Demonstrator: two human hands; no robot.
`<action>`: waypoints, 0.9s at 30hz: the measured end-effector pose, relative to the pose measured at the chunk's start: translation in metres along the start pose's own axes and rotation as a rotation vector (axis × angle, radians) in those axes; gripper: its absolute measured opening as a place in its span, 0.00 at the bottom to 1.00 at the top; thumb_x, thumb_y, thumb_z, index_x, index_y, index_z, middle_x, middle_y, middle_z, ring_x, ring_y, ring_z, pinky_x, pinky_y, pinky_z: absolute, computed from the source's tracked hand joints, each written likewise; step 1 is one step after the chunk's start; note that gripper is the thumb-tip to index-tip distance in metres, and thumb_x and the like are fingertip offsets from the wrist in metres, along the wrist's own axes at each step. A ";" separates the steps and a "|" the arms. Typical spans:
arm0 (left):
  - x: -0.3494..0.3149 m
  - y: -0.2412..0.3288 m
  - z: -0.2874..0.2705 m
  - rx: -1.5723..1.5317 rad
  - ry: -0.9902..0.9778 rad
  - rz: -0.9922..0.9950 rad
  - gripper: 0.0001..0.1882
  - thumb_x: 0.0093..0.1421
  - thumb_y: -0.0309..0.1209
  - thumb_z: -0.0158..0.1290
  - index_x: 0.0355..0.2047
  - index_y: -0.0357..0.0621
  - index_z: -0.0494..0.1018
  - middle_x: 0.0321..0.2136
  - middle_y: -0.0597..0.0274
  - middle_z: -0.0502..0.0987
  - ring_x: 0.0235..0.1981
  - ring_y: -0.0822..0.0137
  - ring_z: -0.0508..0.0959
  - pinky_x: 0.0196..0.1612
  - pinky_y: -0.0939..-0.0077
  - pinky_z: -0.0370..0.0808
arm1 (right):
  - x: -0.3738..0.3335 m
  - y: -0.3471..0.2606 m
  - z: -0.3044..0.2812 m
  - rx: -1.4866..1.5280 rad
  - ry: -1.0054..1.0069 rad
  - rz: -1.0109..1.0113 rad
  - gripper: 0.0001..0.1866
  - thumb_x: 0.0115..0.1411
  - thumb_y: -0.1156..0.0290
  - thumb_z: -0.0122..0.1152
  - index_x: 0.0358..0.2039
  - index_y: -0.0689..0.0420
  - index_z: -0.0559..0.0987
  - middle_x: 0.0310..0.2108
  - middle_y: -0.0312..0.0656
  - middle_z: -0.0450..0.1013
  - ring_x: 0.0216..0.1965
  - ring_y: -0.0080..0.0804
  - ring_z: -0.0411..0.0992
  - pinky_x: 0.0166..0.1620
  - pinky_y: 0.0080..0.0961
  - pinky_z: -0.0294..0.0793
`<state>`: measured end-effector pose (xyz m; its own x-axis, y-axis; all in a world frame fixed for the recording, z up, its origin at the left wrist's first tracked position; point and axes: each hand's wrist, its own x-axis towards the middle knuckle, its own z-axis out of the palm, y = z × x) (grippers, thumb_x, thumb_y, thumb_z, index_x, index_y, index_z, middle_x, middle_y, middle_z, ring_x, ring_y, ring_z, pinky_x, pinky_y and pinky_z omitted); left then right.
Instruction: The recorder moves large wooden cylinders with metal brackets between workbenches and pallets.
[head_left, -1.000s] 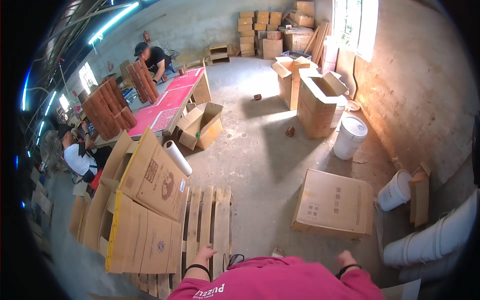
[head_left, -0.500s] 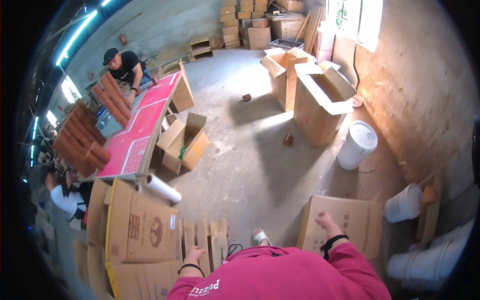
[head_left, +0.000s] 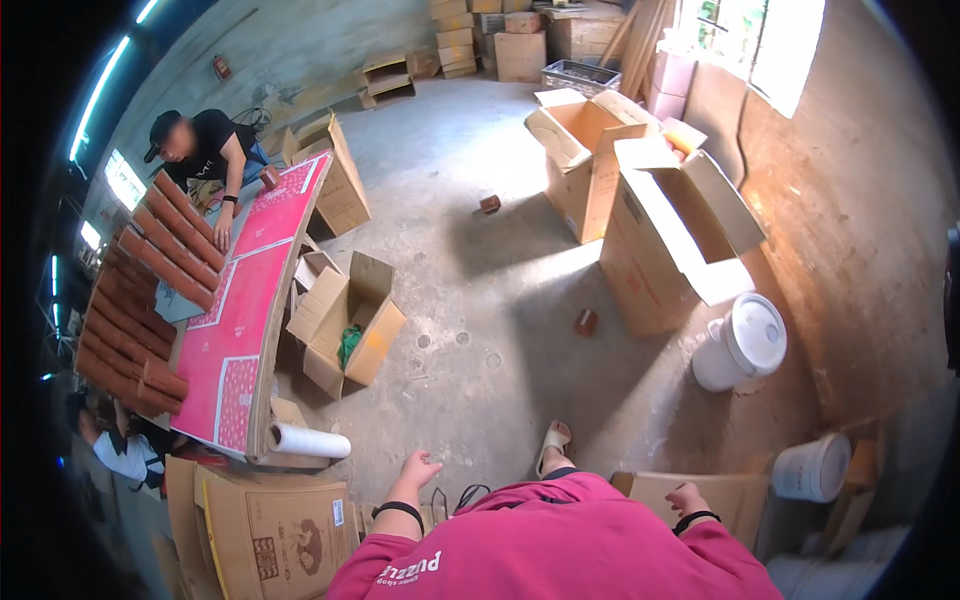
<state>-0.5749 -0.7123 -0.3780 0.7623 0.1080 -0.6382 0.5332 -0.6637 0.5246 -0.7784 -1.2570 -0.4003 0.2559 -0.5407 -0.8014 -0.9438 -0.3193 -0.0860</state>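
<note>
My left hand, a dark band at its wrist, hangs in front of me over the concrete floor. Its fingers are loosely bent and apart, with nothing in them. Nearest to it are a white roll of film and a printed cardboard box. My right hand, also with a dark wristband, is low at my right side above a flat carton. Its fingers are slack and half bent, and I see nothing held. One sandalled foot is stepping forward between them.
At left, a pink-covered table bears brown tube racks; a co-worker leans over it. An open carton stands beside it. Tall open boxes, a white bucket and brown pieces are on the right.
I have moved forward: the table, tall boxes and buckets appear nearer. My left hand has swung forward and up, while my right hand has dropped back toward my side.
</note>
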 end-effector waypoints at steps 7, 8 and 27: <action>0.074 0.087 -0.018 0.097 0.004 -0.103 0.31 0.41 0.35 0.58 0.44 0.35 0.63 0.40 0.45 0.69 0.42 0.58 0.71 0.43 0.70 0.68 | 0.064 -0.212 -0.106 -0.127 0.374 -0.360 0.23 0.36 0.68 0.61 0.36 0.60 0.71 0.34 0.48 0.71 0.36 0.38 0.70 0.39 0.27 0.69; 0.084 0.105 -0.016 0.013 0.051 -0.053 0.30 0.41 0.35 0.58 0.44 0.35 0.63 0.40 0.45 0.69 0.42 0.58 0.70 0.44 0.70 0.68 | 0.084 -0.233 -0.114 -0.026 0.359 -0.367 0.24 0.36 0.69 0.61 0.37 0.61 0.70 0.34 0.48 0.71 0.36 0.36 0.70 0.39 0.26 0.70; 0.319 0.295 0.010 0.216 -0.240 0.005 0.25 0.44 0.33 0.56 0.42 0.38 0.64 0.39 0.47 0.69 0.42 0.54 0.70 0.45 0.66 0.67 | 0.282 -0.528 -0.068 0.049 0.065 -0.091 0.30 0.37 0.61 0.61 0.41 0.63 0.68 0.38 0.50 0.69 0.42 0.39 0.67 0.44 0.26 0.66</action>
<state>-0.1782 -0.8813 -0.4323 0.6429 -0.0557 -0.7639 0.4200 -0.8084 0.4124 -0.1937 -1.2943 -0.5404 0.3523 -0.5611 -0.7491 -0.9248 -0.3317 -0.1865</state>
